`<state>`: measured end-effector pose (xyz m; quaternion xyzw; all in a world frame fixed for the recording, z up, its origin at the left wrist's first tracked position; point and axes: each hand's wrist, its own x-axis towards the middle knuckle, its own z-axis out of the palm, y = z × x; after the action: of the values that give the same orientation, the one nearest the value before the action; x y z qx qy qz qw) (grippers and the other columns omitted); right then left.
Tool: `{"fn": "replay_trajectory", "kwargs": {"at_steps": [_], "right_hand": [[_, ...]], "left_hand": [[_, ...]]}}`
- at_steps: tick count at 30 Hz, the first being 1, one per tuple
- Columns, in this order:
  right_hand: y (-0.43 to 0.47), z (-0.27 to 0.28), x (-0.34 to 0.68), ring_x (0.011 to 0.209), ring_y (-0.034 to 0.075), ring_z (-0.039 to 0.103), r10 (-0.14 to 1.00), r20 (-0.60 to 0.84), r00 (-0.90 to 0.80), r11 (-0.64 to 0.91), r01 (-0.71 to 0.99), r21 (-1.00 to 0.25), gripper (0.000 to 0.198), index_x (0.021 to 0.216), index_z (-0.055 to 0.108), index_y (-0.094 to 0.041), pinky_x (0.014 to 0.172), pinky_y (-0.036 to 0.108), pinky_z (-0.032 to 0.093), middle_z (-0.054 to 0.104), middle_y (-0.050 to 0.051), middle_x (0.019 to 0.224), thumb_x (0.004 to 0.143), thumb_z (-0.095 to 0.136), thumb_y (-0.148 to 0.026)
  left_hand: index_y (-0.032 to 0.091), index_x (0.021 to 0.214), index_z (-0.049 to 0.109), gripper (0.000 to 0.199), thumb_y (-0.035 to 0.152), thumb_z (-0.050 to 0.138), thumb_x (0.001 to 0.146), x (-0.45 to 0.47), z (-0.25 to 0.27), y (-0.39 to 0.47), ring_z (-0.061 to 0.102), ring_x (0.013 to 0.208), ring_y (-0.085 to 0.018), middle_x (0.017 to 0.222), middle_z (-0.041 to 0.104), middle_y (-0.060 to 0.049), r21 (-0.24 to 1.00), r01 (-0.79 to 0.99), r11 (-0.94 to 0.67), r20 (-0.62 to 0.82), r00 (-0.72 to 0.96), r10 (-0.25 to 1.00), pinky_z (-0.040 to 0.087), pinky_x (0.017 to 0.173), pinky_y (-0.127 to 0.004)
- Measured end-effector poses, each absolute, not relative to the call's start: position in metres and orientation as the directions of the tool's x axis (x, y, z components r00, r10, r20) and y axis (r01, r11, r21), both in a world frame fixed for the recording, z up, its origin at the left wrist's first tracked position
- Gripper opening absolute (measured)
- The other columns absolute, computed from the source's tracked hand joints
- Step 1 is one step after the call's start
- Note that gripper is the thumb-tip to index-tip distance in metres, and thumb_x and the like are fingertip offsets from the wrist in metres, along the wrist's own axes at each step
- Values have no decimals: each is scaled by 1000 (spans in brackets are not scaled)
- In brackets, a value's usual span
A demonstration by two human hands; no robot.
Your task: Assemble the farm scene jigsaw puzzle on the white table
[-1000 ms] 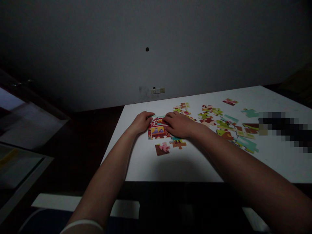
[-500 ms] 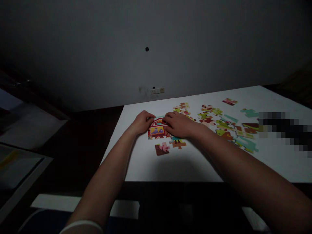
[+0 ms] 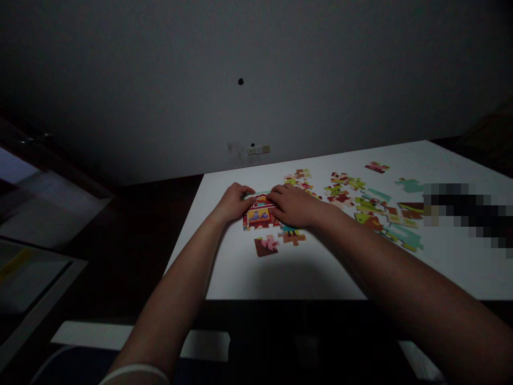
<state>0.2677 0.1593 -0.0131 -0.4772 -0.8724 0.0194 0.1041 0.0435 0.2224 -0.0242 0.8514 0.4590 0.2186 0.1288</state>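
Joined jigsaw puzzle pieces (image 3: 258,216) lie near the table's left side, printed with a red building and purple birds. My left hand (image 3: 233,203) grips their left edge, its thumb on the printed face and its fingers curled round the upper corner. Across their right part rests my right hand (image 3: 295,204), fingers bent and pressing on the pieces; it hides much of that side. Closer to me lie a brown and pink jigsaw piece (image 3: 266,246) and an orange and teal jigsaw piece (image 3: 294,236), the latter partly under my right hand.
Several loose jigsaw pieces (image 3: 374,208) spread over the right half of the white table (image 3: 288,278). More pieces (image 3: 303,174) sit behind my right hand. A pixelated dark patch covers the right edge. Behind the table stands a grey wall (image 3: 340,80) with sockets (image 3: 258,150).
My left thumb has shifted slightly on the puzzle's upper left part. My right hand and the loose pieces stay where they were.
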Motion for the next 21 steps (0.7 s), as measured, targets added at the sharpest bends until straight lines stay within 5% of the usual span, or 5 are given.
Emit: {"fn": "replay_trajectory", "kwargs": {"at_steps": [21], "right_hand": [[162, -16, 267, 111, 30, 50, 821, 184, -541, 567, 811, -145, 39, 126, 56, -24, 93, 46, 43, 57, 13, 122, 94, 42, -41]], "left_hand": [[23, 104, 73, 24, 26, 57, 86, 44, -27, 223, 61, 99, -20, 105, 66, -6, 442, 698, -563, 233, 517, 824, 48, 90, -31]]}}
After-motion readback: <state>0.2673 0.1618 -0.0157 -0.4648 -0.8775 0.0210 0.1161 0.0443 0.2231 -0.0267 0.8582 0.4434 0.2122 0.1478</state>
